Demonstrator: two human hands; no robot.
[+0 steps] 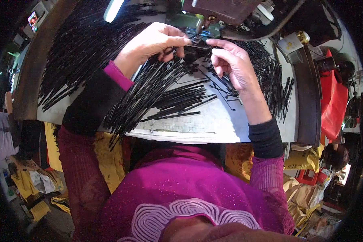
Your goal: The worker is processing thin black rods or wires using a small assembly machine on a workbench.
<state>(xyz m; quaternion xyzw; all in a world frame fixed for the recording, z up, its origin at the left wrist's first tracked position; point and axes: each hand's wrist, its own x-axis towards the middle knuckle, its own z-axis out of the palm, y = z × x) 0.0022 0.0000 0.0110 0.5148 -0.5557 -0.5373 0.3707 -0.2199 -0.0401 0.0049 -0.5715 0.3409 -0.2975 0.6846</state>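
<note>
My left hand (159, 42) reaches up to the head of a dark bench machine (220, 10), thumb and forefinger pinched just left of its metal spindle (200, 26). A thin black piece shows at those fingertips; its far end is lost under the spindle. My right hand (233, 62) is raised on the other side of the spindle, forefinger stretched toward it and the other fingers loosely bent and apart, with nothing plainly in them. Below my left wrist lies a fanned bundle of thin black rods (145, 88). A shorter pile of black rods (181, 99) rests beside it, nearer the middle.
Heaps of black rods (82, 44) cover the table's left side, and more rods (270, 76) fill the right. A pale sheet (189, 127) lines the front edge. A lamp (114, 10) glows at top left. A can (292, 41) stands far right, beyond which hangs a red bag (334, 105).
</note>
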